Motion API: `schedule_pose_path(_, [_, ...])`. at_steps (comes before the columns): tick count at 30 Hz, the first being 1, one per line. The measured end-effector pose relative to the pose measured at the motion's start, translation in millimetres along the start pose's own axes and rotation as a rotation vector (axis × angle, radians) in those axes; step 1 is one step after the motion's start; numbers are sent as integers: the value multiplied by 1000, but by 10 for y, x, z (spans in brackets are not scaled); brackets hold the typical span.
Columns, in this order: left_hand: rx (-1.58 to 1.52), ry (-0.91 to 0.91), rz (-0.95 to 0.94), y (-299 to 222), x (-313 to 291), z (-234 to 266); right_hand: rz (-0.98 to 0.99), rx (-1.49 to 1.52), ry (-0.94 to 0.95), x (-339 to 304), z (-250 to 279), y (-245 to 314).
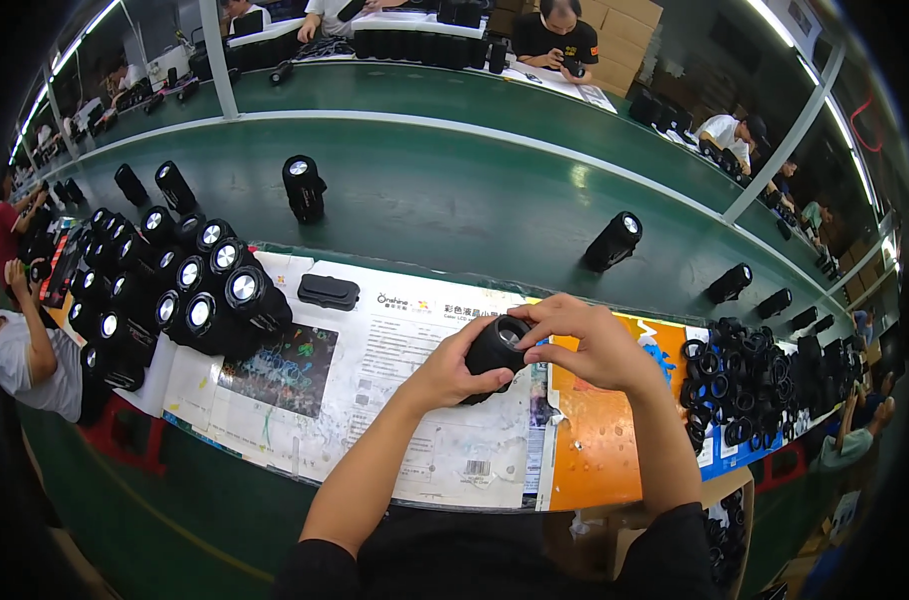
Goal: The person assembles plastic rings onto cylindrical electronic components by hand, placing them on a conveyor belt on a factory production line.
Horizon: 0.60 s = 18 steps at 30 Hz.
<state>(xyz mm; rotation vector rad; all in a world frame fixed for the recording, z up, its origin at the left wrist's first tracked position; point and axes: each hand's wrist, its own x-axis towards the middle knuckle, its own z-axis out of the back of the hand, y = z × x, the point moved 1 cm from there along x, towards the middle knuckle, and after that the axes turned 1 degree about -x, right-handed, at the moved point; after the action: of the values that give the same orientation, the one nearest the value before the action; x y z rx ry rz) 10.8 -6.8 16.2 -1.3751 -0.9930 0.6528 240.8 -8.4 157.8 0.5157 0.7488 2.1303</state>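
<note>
Over the middle of the bench, my left hand (457,374) wraps round a black cylindrical speaker (490,352), thumb on its near side. The speaker tilts with its round end up, showing a dark rim around a greyish centre. My right hand (593,345) reaches over from the right, its thumb and fingertips closed at that rim. Whether a separate ring lies under those fingertips is hard to make out. Beyond my left hand, a flat black oblong part (328,292) lies on the white printed sheet (415,440) covering the bench.
Several similar speakers with silvery ends (245,300) stand crowded at the left. A heap of black rings (720,385) lies at the right, past an orange sheet (595,450). On the green conveyor (445,215) beyond, spaced speakers (303,190) stand. Co-workers sit left, right and across.
</note>
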Motion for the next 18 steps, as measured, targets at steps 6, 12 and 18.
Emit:
schedule_pose_path(6, [-46,-3,26,24,-3,26,59,-63,-50,-6,-153,25])
schedule_pose_path(12, [-100,33,-21,14,1,28,153,-190,-26,-44,-242,59])
schedule_pose_path(18, [-137,-5,-63,56,-13,10,186,-325,-100,-40,-327,174])
